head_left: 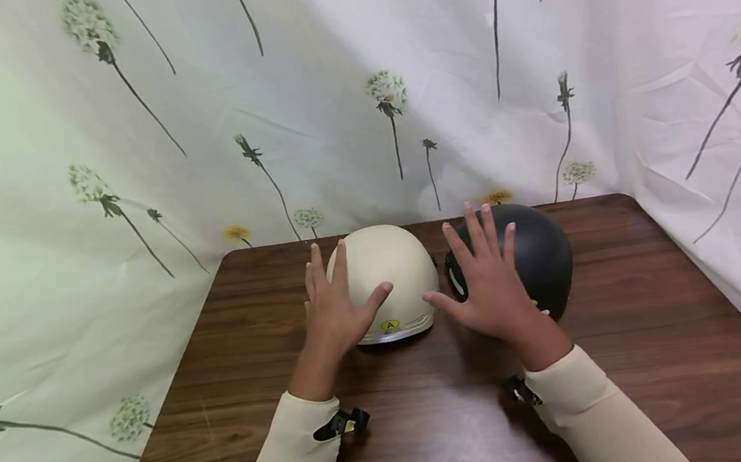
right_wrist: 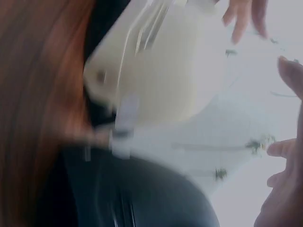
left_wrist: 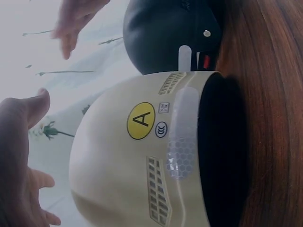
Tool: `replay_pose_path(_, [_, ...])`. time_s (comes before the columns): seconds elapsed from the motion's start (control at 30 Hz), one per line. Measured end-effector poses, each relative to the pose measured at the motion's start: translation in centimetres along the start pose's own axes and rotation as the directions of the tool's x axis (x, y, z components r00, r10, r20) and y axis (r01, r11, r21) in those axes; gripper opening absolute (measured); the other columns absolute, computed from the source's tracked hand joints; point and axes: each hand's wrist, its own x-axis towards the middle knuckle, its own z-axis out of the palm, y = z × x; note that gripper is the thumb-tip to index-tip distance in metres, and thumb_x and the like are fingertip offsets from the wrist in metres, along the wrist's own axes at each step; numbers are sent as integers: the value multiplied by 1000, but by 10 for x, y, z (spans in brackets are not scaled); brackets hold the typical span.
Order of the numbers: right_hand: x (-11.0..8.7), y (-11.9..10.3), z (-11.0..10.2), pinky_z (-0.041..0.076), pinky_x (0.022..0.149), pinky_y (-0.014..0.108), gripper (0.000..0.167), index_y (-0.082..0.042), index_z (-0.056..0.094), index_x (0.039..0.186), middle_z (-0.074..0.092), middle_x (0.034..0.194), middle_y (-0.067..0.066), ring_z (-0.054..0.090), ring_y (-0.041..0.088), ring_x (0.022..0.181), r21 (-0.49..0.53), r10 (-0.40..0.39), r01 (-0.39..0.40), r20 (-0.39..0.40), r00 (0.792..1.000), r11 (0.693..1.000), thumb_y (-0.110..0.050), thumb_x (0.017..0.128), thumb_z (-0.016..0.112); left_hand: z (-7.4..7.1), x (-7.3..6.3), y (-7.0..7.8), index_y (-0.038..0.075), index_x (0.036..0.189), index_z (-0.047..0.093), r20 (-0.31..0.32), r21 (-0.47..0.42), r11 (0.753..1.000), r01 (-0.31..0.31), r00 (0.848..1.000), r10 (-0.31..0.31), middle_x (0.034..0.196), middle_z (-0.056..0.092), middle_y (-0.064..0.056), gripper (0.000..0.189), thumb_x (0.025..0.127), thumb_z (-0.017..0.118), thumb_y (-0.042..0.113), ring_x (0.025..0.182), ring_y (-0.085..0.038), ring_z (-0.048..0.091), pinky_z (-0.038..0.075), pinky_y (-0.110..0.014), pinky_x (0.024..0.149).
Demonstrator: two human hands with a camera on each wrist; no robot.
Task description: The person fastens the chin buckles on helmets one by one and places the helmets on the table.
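Note:
A cream helmet [head_left: 396,274] with a yellow "A" sticker sits dome up near the table's far edge. Close on its right stands a dark helmet [head_left: 544,249]. My left hand [head_left: 339,307], fingers spread, is above the cream helmet's left side; the left wrist view shows a gap between that hand [left_wrist: 16,151] and the shell. Fingers apart, my right hand [head_left: 493,285] overlaps the dark helmet's left part in the head view. From the right wrist, the right hand [right_wrist: 286,179] appears above the two helmets, holding nothing. The sticker and rear vents [left_wrist: 158,191] of the cream helmet face me.
Both helmets rest on a brown wood-grain table [head_left: 422,438]. Behind and beside it hangs white cloth [head_left: 327,91] with a dandelion print. A small black device [head_left: 347,423] is strapped at the left sleeve, another [head_left: 521,391] at the right.

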Motion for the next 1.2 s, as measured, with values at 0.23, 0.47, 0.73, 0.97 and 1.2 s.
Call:
replay_pose_path(0.23, [2, -24, 17, 0, 115, 81, 101, -11, 27, 167, -7, 177, 11, -12, 41, 161, 297, -18, 6, 38, 999, 955, -81, 96, 45, 6, 0, -3, 28, 170, 19, -5, -13, 1000, 12, 1000, -12, 177, -3, -11, 107, 87, 59, 82, 160, -47, 7, 36, -80, 105])
replay_pose_path(0.47, [3, -25, 31, 4, 116, 80, 95, -14, 23, 169, -9, 177, 9, -12, 35, 162, 389, 23, -66, 113, 993, 919, -66, 98, 60, 10, 3, -6, 27, 169, 24, -55, -10, 1000, 0, 998, 0, 177, 4, -12, 104, 88, 62, 79, 158, -49, 14, 44, -77, 99])
replay_pose_path(0.73, [0, -24, 45, 12, 121, 73, 92, -13, 19, 169, -9, 177, 11, -12, 31, 162, 401, 77, -146, 182, 980, 904, -54, 100, 66, 11, 4, -8, 24, 168, 27, -51, -5, 1000, 14, 999, -14, 176, 9, -11, 103, 88, 62, 79, 157, -48, 19, 43, -77, 100])
replay_pose_path(0.97, [-2, -26, 56, 24, 120, 70, 93, -12, 19, 169, -8, 176, 10, -7, 37, 162, 422, 111, -194, 212, 971, 885, -52, 100, 67, 15, 6, -10, 22, 168, 28, -38, 7, 1000, 20, 999, -20, 175, 13, -12, 103, 89, 61, 78, 154, -50, 25, 41, -75, 105])
replay_pose_path(1.2, [-7, -25, 68, 23, 118, 72, 100, -12, 11, 170, -10, 176, 15, -6, 39, 161, 389, 159, -256, 265, 951, 885, -57, 99, 65, 20, 5, -9, 23, 168, 28, -20, 39, 999, 16, 1000, -15, 174, 17, -13, 103, 88, 61, 79, 148, -51, 35, 47, -73, 98])
